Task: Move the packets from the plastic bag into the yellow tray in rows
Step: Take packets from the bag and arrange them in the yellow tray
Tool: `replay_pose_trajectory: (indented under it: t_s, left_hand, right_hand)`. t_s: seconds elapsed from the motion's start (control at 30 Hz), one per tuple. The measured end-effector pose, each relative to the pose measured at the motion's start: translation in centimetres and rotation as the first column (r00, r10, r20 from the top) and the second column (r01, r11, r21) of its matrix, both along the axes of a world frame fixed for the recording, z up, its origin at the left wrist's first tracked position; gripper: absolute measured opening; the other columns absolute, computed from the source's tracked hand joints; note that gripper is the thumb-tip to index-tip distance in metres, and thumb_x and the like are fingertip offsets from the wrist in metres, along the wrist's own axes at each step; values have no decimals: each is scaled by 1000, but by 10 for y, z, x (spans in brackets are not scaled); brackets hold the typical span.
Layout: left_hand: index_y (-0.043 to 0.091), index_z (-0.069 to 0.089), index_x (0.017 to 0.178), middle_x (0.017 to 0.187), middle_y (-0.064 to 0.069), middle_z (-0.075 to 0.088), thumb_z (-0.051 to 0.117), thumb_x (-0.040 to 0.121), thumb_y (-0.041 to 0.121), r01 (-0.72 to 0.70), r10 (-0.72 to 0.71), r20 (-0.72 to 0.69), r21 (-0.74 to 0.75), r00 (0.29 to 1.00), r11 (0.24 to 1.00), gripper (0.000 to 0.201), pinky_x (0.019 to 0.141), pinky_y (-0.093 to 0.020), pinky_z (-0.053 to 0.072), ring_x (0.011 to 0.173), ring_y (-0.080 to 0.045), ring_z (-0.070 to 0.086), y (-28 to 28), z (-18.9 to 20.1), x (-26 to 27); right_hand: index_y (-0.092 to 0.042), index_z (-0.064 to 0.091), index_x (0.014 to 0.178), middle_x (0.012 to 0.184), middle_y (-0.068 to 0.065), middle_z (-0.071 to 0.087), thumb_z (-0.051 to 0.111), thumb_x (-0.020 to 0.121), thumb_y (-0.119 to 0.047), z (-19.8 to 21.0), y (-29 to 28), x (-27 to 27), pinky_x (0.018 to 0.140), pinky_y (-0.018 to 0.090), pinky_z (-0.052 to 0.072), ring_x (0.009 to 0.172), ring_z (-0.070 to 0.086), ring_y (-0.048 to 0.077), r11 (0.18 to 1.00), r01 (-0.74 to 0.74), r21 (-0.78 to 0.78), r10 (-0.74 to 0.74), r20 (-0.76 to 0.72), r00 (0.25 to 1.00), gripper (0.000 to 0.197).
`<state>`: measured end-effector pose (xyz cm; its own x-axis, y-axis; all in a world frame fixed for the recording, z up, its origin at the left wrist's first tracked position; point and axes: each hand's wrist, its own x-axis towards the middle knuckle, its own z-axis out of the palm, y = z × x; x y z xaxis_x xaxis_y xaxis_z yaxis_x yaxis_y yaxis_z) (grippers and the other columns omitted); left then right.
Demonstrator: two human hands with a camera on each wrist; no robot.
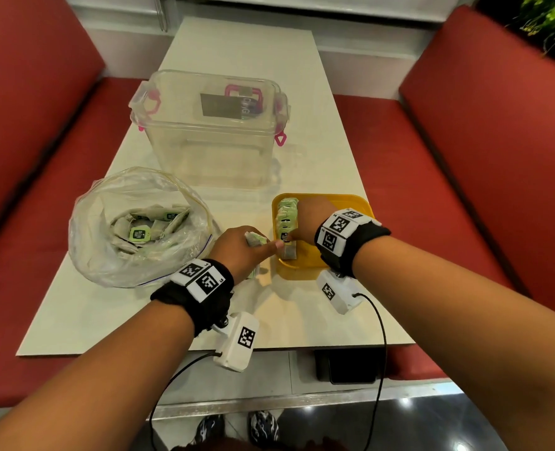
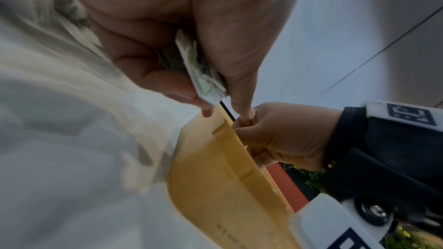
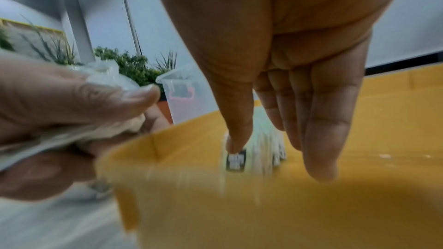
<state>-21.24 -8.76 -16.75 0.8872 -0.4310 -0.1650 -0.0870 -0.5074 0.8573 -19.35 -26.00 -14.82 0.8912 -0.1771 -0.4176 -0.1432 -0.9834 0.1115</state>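
Note:
The clear plastic bag [image 1: 106, 255] sits open on the table's left with several green-and-white packets [image 1: 142, 234] inside. To its right is the yellow tray [image 1: 334, 198], where a row of packets [image 1: 287, 216] stands along the left wall. My left hand [image 1: 259, 244] grips a small bundle of packets [image 2: 203, 79] just outside the tray's left rim [image 2: 215, 177], index finger stretched toward the rim. My right hand [image 1: 297, 234] is inside the tray [image 3: 239, 215], fingers straight, with its thumb pressing the row's nearest packet [image 3: 236, 160].
A clear lidded storage box [image 1: 211, 131] with pink clasps stands behind the bag and tray. Red benches [image 1: 484, 157] flank the white table [image 1: 106, 320]. Wrist-camera cables hang over the table's near edge.

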Motion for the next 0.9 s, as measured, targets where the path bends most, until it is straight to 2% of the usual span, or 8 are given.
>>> replay_pose_trajectory:
  t_s: [0.1,0.2,0.27,0.4,0.5,0.6,0.73,0.9]
  left_hand:
    - [14,37,57,45,4,39,67,87,40,-103,81,-138,-154,987,983,50,46,-23,41,40,-12,43,-1,7,-1]
    - [10,46,74,49,0,37,60,92,41,-217,103,-364,-288,926,933,39,40,-17,37,37,-13,36,-4,15,0]
    - [12,46,85,59,-3,36,54,95,44,-249,89,-430,-332,898,910,34,43,-17,37,43,-14,38,-5,18,2]
    - [14,50,95,73,-1,52,48,96,51,-305,152,-439,-301,885,904,37,45,-16,45,64,-14,58,-6,18,5]
    - [12,50,94,72,-3,52,45,97,50,-347,196,-414,-330,889,878,39,45,-18,44,59,-14,55,-5,18,5]
    - [6,53,103,79,-8,52,44,96,53,-406,283,-362,-331,888,852,49,59,-28,49,67,-21,54,-6,19,6]
    - [15,51,110,89,-4,57,41,97,53,-447,325,-351,-360,878,819,42,80,-38,51,81,-20,58,-10,25,2]
    - [11,49,105,83,-6,54,51,96,44,-444,274,-397,-442,876,780,34,64,-31,52,70,-20,57,-14,24,4]
  right_hand:
    - [-8,52,72,73,5,56,65,86,-48,41,7,-11,56,27,44,63,53,19,993,44,108,-51,60,997,44]
    - [-4,64,91,85,10,69,63,89,-38,63,15,-18,78,38,55,78,67,26,956,23,291,-52,91,995,34]
    - [-5,65,98,89,10,72,64,90,-30,68,18,-23,82,40,56,81,70,26,909,11,417,-63,111,992,26]
    - [-11,62,87,72,2,71,63,91,-29,68,28,-34,69,31,60,59,71,15,760,67,646,-155,81,985,19]
    - [-9,65,83,74,4,73,65,89,-37,65,33,-41,62,26,59,58,71,16,711,103,696,-158,15,987,29]
    - [-2,67,87,76,9,74,72,82,-41,61,37,-48,67,31,61,64,72,22,657,166,735,-160,-79,984,39]
    - [0,65,88,77,12,72,73,83,-29,52,40,-54,64,30,61,63,70,20,557,192,808,-227,-75,971,30]
    - [-5,60,80,73,13,68,67,87,-11,48,36,-54,70,40,57,62,70,21,429,197,882,-338,-46,940,11]
